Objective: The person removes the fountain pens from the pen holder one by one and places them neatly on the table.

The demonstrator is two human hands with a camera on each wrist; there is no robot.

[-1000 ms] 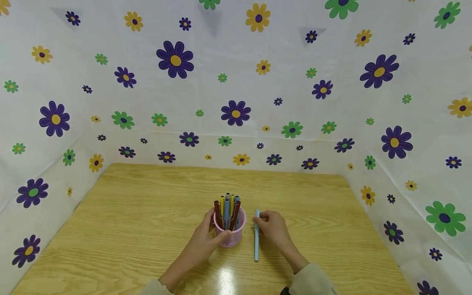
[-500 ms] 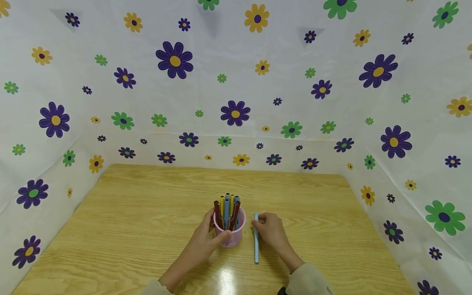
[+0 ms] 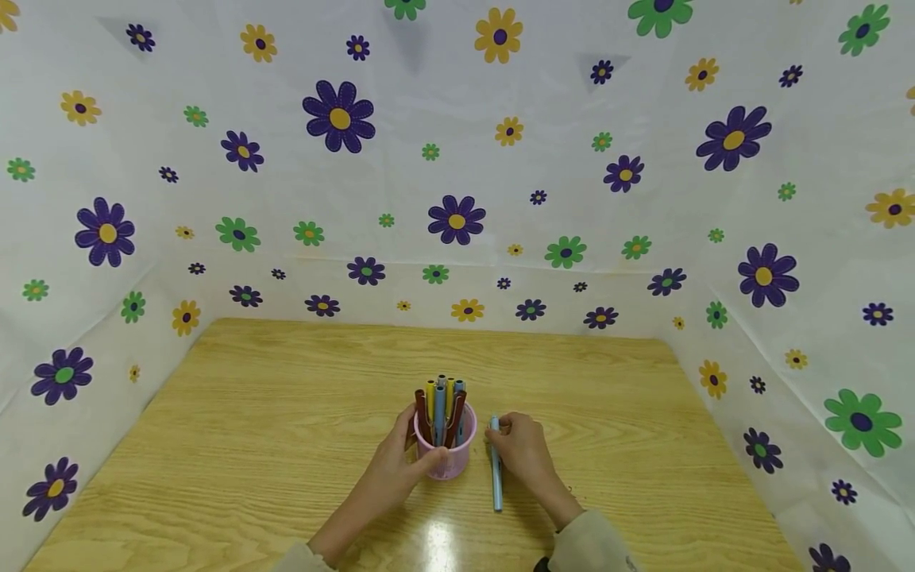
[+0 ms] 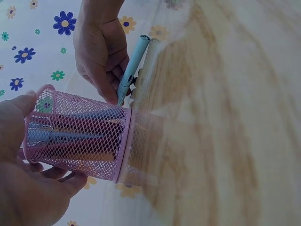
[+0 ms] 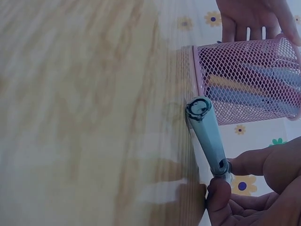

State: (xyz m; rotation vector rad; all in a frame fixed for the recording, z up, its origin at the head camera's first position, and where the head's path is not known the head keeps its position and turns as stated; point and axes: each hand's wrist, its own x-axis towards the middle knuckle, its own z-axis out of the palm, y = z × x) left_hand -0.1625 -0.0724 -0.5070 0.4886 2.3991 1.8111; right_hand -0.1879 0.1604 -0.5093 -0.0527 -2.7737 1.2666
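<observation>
A pink mesh pen cup [image 3: 449, 467] stands upright on the wooden table, filled with several pens [image 3: 439, 409] in brown, yellow and blue-grey. My left hand [image 3: 395, 459] holds it from the left, thumb at the near rim and fingers round the far side. To the right of the cup, my right hand [image 3: 525, 450] pinches a light-blue pen [image 3: 496, 485] near its far end, between thumb and fingers. In the right wrist view this pen [image 5: 207, 134] points its near end toward the camera, low by the tabletop. It is apart from the cup.
The wood-grain table [image 3: 286, 397] stretches out on all sides of the cup. White cloth walls [image 3: 400, 183] with printed flowers enclose it at the back, left and right.
My right hand has shifted slightly toward me and to the left, the light-blue pen moving with it and its far end turning a little left. The left hand and cup stay put.
</observation>
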